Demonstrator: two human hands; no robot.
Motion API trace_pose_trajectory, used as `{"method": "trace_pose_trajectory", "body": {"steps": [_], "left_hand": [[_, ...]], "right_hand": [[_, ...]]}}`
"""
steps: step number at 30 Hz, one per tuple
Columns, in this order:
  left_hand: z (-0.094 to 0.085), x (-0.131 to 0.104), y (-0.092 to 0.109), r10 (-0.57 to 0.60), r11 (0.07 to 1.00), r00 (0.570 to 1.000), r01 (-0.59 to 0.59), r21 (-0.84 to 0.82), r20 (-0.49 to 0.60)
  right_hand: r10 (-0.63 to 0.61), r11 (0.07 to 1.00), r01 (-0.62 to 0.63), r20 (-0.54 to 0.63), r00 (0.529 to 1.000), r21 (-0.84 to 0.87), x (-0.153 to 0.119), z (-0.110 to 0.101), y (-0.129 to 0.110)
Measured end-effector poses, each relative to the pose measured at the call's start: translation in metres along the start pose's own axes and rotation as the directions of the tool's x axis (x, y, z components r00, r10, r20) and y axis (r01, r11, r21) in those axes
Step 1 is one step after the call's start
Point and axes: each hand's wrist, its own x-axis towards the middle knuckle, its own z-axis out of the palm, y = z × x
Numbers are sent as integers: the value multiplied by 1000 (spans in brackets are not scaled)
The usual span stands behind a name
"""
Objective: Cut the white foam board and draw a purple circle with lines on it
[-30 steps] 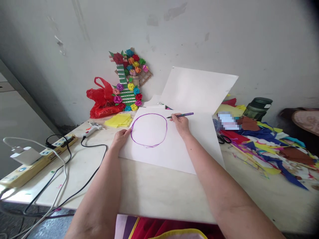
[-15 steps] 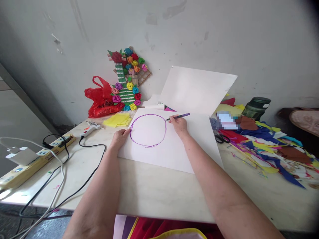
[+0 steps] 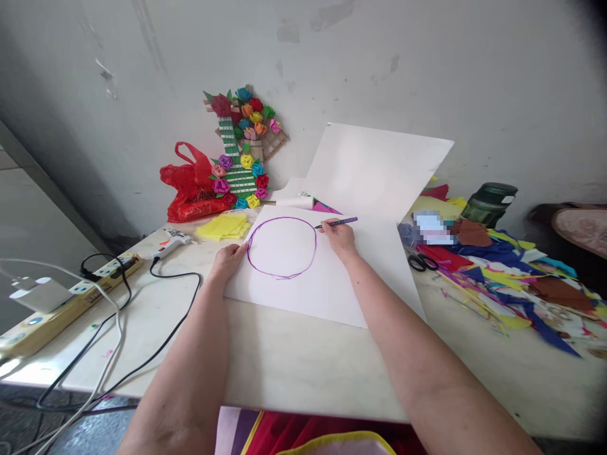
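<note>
A white sheet of cardboard (image 3: 294, 297) lies on the table in front of me, with a purple circle outline (image 3: 283, 276) drawn on it. My right hand (image 3: 339, 236) rests on the sheet and grips a purple marker (image 3: 345, 221), its tip at the circle's upper right edge. At the sheet's left edge, my left hand (image 3: 228, 260) pinches the cardboard beside the circle, thumb on top. The undersides of its fingers are hidden.
Behind the sheet a white board (image 3: 379, 170) leans on the wall. Black scissors (image 3: 423, 262), coloured scraps (image 3: 516, 284) and a green bottle (image 3: 488, 204) are on the right. Leftward are yellow paper (image 3: 222, 227), a red bag (image 3: 195, 189), paper-flower craft (image 3: 241, 170), glue gun (image 3: 173, 243) and power strip (image 3: 90, 297).
The marker's rear end has shifted slightly to the left and down, while its tip stays by the circle's right edge. My left hand holds its place.
</note>
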Motion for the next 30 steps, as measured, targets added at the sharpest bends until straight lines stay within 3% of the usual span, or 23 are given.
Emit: {"method": "trace_pose_trajectory", "body": {"steps": [30], "left_hand": [[1, -2, 2, -43, 997, 999, 42, -71, -6]], "right_hand": [[36, 998, -37, -11, 999, -60, -4, -4, -8]]}}
